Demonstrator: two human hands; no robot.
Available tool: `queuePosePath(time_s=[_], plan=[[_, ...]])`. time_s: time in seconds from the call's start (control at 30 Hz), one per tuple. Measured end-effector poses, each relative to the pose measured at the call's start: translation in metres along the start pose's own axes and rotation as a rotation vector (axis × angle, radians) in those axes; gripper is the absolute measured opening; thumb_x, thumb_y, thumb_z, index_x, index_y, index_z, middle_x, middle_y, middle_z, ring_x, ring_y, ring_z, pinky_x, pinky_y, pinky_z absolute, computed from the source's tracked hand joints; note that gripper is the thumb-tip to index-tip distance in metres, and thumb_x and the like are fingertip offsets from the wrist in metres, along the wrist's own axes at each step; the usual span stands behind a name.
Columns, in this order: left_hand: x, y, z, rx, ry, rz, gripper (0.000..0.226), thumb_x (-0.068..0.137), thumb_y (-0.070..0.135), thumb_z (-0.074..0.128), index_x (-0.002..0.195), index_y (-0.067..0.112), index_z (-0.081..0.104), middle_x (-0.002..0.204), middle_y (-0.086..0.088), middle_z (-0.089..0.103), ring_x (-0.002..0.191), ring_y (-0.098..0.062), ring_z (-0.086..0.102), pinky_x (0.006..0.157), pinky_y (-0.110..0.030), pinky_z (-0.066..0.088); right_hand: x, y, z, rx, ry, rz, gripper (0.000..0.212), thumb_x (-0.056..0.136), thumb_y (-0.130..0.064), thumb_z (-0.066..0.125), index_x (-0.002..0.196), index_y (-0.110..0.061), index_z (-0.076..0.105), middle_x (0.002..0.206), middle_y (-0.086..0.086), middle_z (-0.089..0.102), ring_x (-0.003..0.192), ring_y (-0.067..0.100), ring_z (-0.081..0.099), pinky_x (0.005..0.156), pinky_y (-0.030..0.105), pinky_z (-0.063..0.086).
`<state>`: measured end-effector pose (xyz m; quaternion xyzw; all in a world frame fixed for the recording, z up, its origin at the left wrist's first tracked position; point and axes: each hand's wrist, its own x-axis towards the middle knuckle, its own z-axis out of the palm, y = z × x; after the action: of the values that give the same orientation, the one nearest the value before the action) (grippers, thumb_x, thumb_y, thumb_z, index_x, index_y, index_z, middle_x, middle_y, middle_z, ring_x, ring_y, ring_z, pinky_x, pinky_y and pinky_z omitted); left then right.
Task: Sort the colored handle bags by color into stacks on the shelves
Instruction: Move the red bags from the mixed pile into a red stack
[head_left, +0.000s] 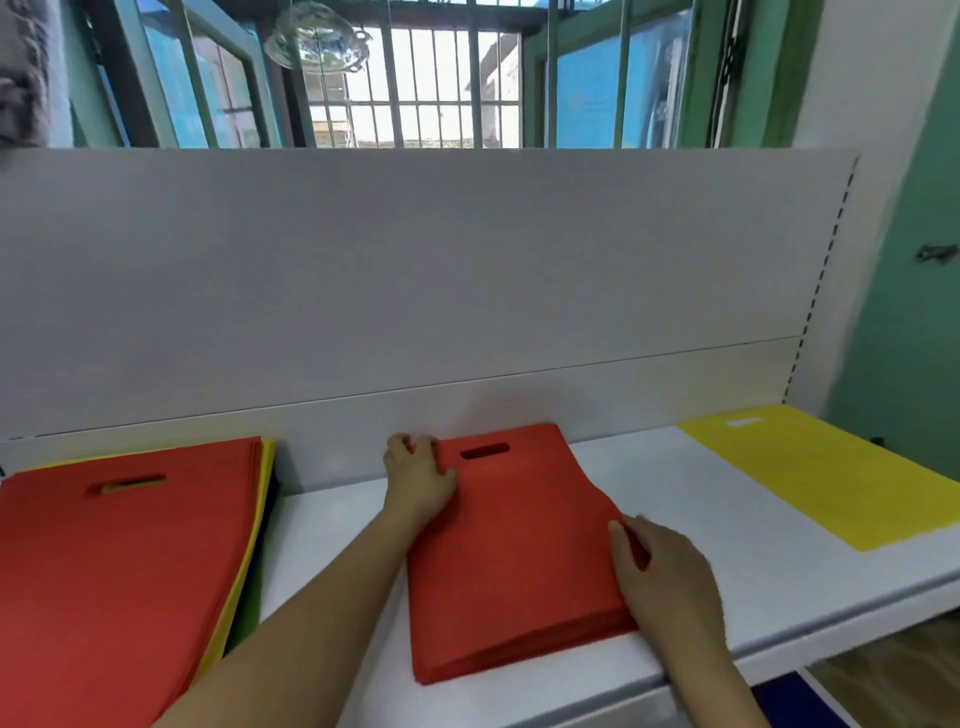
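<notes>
A stack of red handle bags (514, 545) lies in the middle of the white shelf (691, 509). My left hand (418, 478) grips its far left corner, fingers curled over the edge. My right hand (660, 566) holds the stack's right edge, thumb on top. At the left sits a mixed pile (119, 561) with a red bag on top and yellow, green and dark bags showing at its right side. A yellow bag (831, 478) lies flat at the shelf's right end.
A white back panel (415, 270) rises behind the shelf, with a barred window above it. A green wall (909, 322) stands at the right. A lower level with something blue (795, 696) shows under the shelf's front edge.
</notes>
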<state>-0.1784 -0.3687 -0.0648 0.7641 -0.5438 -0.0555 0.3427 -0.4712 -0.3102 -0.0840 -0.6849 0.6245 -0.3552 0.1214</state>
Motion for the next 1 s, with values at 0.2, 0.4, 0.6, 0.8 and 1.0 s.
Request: queuePosePath(time_s=[0.2, 0.4, 0.6, 0.8, 1.0], plan=[[0.005, 0.011, -0.043, 0.207, 0.045, 0.213, 0.038, 0.091, 0.027, 0.052, 0.127, 0.016, 0.055, 0.134, -0.010, 0.038, 0.127, -0.031, 0.035, 0.099, -0.044, 0.043, -0.009, -0.031, -0.003, 0.143, 0.385, -0.024, 0.047, 0.089, -0.046, 0.038, 0.107, -0.019, 0.072, 0.122, -0.001, 0.066, 0.119, 0.023, 0.052, 0.102, 0.044, 0.039], [-0.005, -0.021, -0.146, 0.300, 0.081, 0.235, 0.036, 0.094, 0.026, 0.049, 0.128, 0.015, 0.055, 0.128, -0.010, 0.051, 0.118, -0.029, 0.047, 0.094, -0.041, 0.045, -0.040, -0.140, 0.042, 0.422, 0.019, -0.343, 0.029, 0.093, -0.031, 0.057, 0.119, -0.025, 0.066, 0.119, -0.010, 0.064, 0.110, 0.010, 0.057, 0.100, 0.032, 0.044], [-0.043, -0.114, -0.248, 0.331, 0.233, 0.102, 0.027, 0.091, 0.020, 0.052, 0.115, 0.013, 0.061, 0.111, -0.010, 0.058, 0.106, -0.028, 0.054, 0.091, -0.041, 0.045, -0.089, -0.230, 0.073, 0.431, -0.439, -0.676, 0.053, 0.090, -0.052, 0.053, 0.141, -0.042, 0.041, 0.123, -0.036, 0.040, 0.121, -0.007, 0.038, 0.099, 0.012, 0.028], [-0.087, -0.216, -0.297, 0.448, 0.211, -0.231, 0.059, 0.100, 0.027, 0.042, 0.154, 0.017, 0.022, 0.160, -0.006, 0.021, 0.144, -0.029, 0.024, 0.109, -0.051, 0.035, -0.113, -0.280, 0.106, 0.134, -0.565, -0.833, 0.106, 0.062, -0.095, 0.006, 0.153, -0.039, 0.002, 0.159, -0.023, 0.006, 0.147, 0.010, 0.008, 0.120, 0.036, 0.012], [-0.100, -0.249, -0.274, 0.572, 0.061, -0.424, 0.060, 0.103, 0.042, 0.031, 0.157, 0.028, 0.007, 0.164, 0.010, 0.008, 0.151, -0.026, -0.004, 0.119, -0.054, 0.015, -0.128, -0.278, 0.131, 0.063, -0.653, -0.752, 0.119, 0.046, -0.099, 0.002, 0.151, -0.044, 0.013, 0.155, -0.033, 0.003, 0.147, 0.008, -0.010, 0.120, 0.041, -0.006]])
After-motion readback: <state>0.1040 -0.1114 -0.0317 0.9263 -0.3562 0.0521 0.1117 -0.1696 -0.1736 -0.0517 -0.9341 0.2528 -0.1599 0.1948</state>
